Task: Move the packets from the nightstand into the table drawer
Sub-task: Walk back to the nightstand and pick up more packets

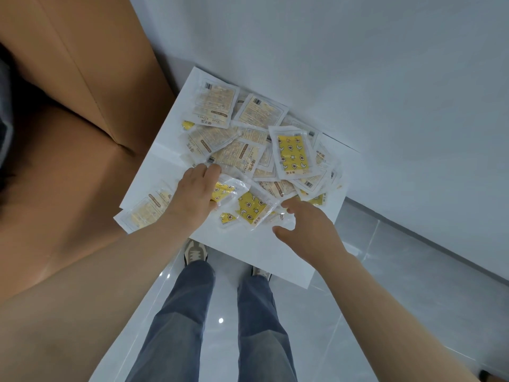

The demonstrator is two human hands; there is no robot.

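**Packets heaped on the white nightstand**

Flat, crinkly clear-plastic packets (292, 158), printed yellow, are piled on the smooth white nightstand (248, 252). The left hand (195, 194) is laid palm-down on the heap. The right hand (305, 227) is held loosely spread at its edge, gripping nothing. A cardboard box (82, 106) stands alongside on glossy grey tiles (413, 271).

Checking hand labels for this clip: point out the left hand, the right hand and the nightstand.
left hand (194, 193): head view, back of the hand.
right hand (309, 228): head view, back of the hand.
nightstand (261, 253): head view, bare top near its front edge.
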